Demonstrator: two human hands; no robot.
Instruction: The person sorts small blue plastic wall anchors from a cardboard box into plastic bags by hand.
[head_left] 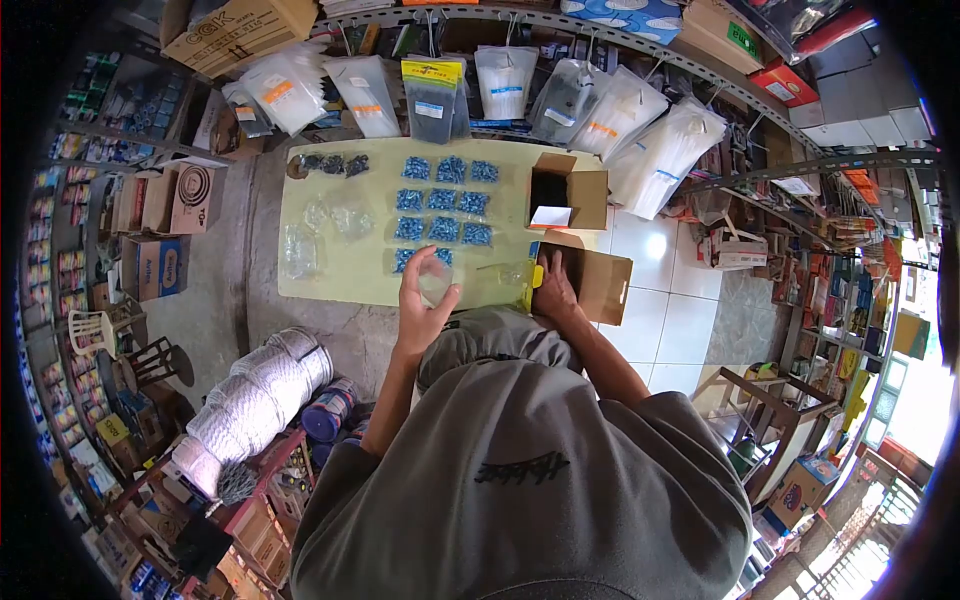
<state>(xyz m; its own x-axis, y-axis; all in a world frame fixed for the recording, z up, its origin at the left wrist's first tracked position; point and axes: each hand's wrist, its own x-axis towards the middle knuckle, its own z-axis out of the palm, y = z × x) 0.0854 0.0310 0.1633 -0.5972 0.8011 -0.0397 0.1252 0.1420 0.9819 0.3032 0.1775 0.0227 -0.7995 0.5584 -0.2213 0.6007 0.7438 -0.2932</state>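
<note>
Grey shirt (520,440), bag (436,281) in left grip (425,312).

Grey-brown garment (520,470) — dark chest lettering (522,467)

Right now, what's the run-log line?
left hand: holding clear bag | right hand: inside open box, grip hidden | blue packets: in rows on table

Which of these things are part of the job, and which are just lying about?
Seemingly part of the job:
- clear bag at the left hand
- open cardboard box, right hand inside
- packets of blue pieces

Apparently just lying about:
- rolled white rope
- white chair
- hanging packs
</note>
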